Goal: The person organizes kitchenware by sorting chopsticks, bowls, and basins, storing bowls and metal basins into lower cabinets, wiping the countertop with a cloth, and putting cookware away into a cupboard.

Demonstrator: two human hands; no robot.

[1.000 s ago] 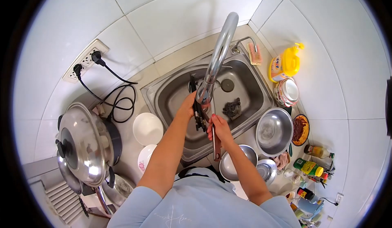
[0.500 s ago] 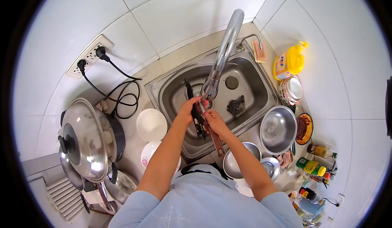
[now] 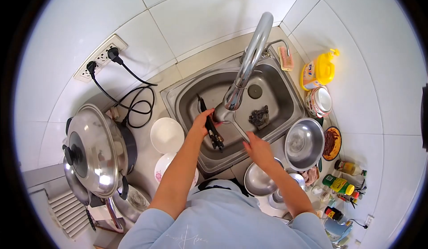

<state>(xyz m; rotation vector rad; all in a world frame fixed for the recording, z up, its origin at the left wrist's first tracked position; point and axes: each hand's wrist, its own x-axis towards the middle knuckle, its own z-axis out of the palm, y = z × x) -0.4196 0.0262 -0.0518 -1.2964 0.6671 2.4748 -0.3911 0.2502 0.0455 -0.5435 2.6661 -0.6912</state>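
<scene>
My left hand is closed round a bundle of dark utensils, long and thin, over the left part of the steel sink. My right hand grips the handle of a metal ladle. The ladle's bowl lies under the chrome faucet, beside my left fingers, and the faucet hides part of it. A dark scouring pad rests on the sink floor, to the right of the ladle.
Left are a large lidded pot, black cables and white bowls. Right are steel bowls, a yellow bottle, a pink-topped brush and several condiment bottles.
My right hand has moved right and down, and the ladle has turned so that its bowl shows under the faucet. My left hand still holds the dark bundle.
</scene>
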